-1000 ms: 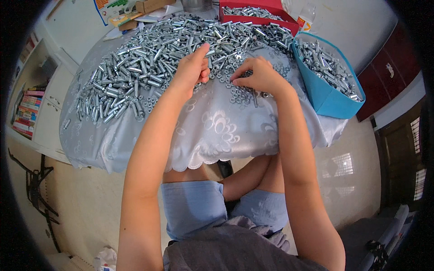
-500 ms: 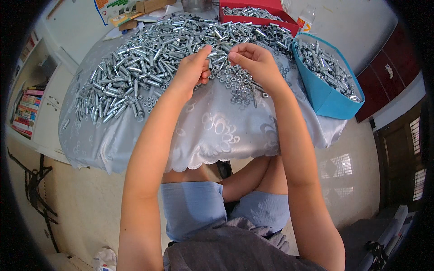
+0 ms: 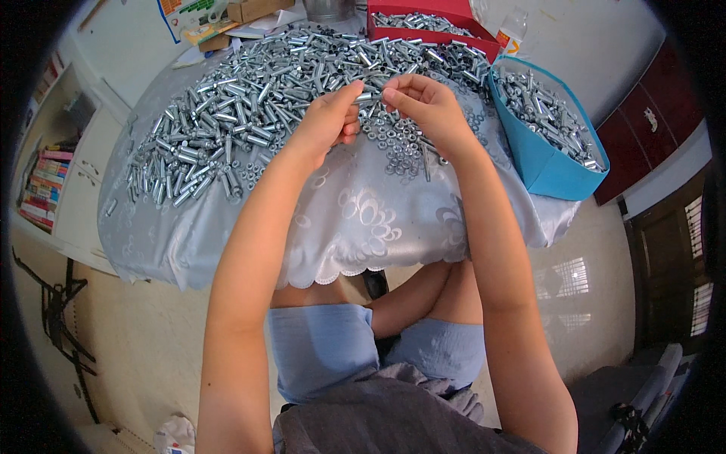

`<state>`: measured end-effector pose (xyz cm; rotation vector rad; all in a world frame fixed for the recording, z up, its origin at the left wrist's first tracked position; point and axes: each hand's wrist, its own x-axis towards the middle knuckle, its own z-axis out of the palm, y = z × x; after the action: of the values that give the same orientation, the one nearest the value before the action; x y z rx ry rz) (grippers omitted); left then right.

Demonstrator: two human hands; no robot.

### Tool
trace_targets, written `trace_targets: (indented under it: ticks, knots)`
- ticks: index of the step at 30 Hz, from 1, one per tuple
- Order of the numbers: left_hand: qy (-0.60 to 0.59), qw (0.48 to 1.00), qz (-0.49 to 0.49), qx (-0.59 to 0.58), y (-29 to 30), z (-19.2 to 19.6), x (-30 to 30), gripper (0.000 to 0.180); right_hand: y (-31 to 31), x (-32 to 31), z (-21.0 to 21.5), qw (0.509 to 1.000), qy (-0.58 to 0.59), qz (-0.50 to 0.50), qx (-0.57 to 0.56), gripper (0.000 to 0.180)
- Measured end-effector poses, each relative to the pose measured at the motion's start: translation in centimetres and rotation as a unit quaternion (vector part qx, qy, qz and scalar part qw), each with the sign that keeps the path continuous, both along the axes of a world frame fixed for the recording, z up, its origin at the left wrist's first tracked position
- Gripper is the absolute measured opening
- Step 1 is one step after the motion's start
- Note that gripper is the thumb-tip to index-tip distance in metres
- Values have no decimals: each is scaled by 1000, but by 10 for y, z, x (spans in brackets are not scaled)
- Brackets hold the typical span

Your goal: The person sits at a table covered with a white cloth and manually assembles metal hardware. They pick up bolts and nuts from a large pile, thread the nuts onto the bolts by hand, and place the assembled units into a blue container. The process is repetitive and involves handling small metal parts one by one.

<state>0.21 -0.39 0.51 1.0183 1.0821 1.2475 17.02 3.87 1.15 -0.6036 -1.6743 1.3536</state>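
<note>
My left hand (image 3: 333,121) is closed around a silver expansion bolt (image 3: 368,97), which points right from between thumb and fingers. At the bolt's tip my right hand (image 3: 429,110) has thumb and forefinger pinched together; whatever sits between those fingertips is too small to make out. Both hands hover at the near side of a broad heap of metal bolts and sleeves (image 3: 227,113). Loose hex nuts (image 3: 404,149) lie in a cluster just below and between the hands. A single thin bolt (image 3: 426,163) rests beside the nuts, near my right wrist.
A blue fabric bin (image 3: 556,170) full of bolts stands at the table's right edge. Behind the heap are a red box (image 3: 423,9) of bolts, a clear bottle (image 3: 513,29), a metal bucket (image 3: 329,9) and a cardboard box (image 3: 257,9). A pale patterned tablecloth (image 3: 348,219) covers the table.
My left hand has shifted slightly to the right, closer to my right hand, and its fingers have turned a little. My right hand stays nearly in place, still pinched.
</note>
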Motion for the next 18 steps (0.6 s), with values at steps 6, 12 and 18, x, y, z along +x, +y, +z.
trace_targets:
  ticks: [6,12,18]
  knots:
    - [-5,1000,-17,5,1,-1,-2,39,-9,-1,8,998,-32,-60,-2,17]
    - [24,999,20,14,0,-2,0,41,-1,-7,-8,998,-25,-37,53,16]
    - [59,998,19,23,2,-3,-4,42,-1,-10,-10,997,-15,-25,74,18]
